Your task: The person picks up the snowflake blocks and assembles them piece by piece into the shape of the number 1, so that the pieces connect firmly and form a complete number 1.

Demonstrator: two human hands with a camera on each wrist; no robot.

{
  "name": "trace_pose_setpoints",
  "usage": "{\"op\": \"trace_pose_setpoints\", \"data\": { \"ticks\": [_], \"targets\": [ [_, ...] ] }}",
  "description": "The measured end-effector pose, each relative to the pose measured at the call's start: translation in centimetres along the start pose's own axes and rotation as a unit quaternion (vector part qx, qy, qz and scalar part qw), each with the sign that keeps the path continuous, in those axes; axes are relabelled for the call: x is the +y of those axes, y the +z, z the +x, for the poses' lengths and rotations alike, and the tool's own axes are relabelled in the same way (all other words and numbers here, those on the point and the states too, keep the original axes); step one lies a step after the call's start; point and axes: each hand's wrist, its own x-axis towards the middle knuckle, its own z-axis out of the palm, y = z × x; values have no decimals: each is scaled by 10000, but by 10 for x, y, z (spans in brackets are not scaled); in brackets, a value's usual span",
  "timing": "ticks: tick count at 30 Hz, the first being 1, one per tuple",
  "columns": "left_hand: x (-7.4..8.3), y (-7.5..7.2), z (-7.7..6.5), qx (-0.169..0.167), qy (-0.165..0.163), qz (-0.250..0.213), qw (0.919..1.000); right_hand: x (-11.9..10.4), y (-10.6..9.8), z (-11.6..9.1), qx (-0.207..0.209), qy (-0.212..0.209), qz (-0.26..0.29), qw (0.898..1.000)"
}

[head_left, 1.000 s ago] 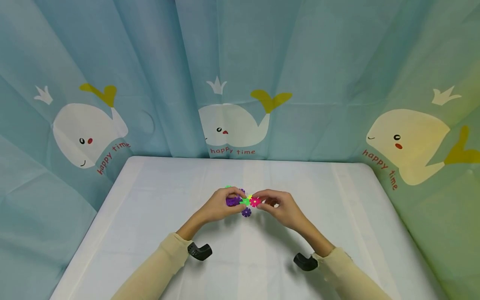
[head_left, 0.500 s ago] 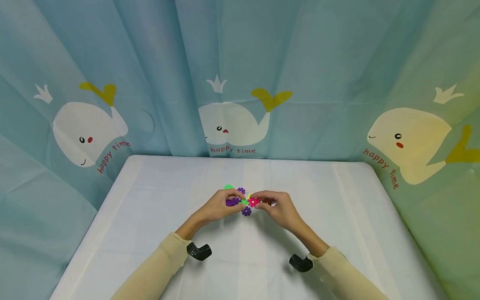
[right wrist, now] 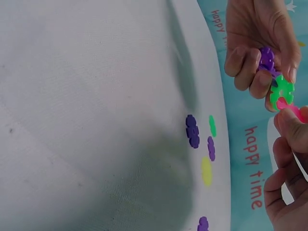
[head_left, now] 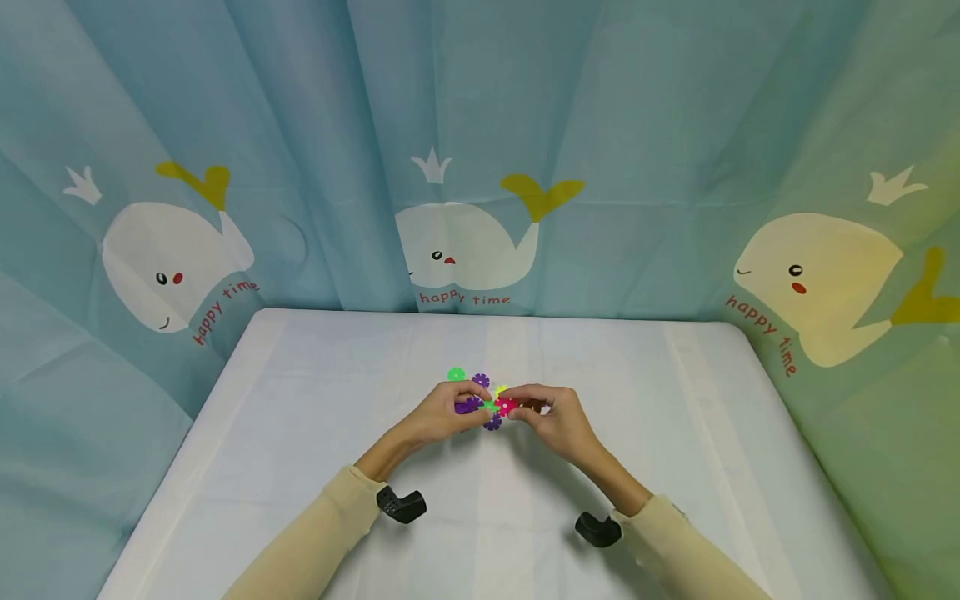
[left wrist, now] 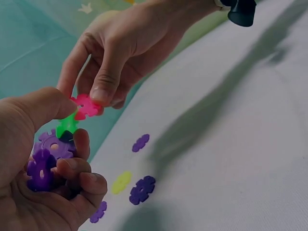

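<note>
My left hand (head_left: 442, 414) pinches a green snowflake disc (left wrist: 66, 126) between thumb and index finger. Joined to that disc are purple snowflake discs (left wrist: 54, 147), which sit within the curl of the same hand's fingers. Opposite, my right hand (head_left: 561, 422) grips a pink snowflake disc (left wrist: 86, 106) by thumb and fingertips. The pink disc's edge meets the green disc's edge, seen also in the right wrist view, where the green disc (right wrist: 284, 90) overlaps it. Both hands are raised over the white table, and fingers partly hide the discs.
Loose discs lie on the white table (head_left: 360, 350) under and behind the hands: a green disc (head_left: 456, 375), a yellow disc (left wrist: 121, 183) and several purple ones, including a dark purple disc (left wrist: 142, 190). A blue whale-print curtain (head_left: 637, 125) stands behind the table.
My right hand has shifted slightly left with the pink disc, bringing it closer against the green disc. My left hand has stayed almost in place, a little lower, uncovering more of the loose green disc.
</note>
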Motion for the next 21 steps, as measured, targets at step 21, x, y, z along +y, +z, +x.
{"op": "trace_pose_setpoints", "data": {
  "ticks": [21],
  "targets": [
    [-1,-5,-3,98,-7,121,9999,0,-3,1,-78,63,-182,9998]
  ]
}}
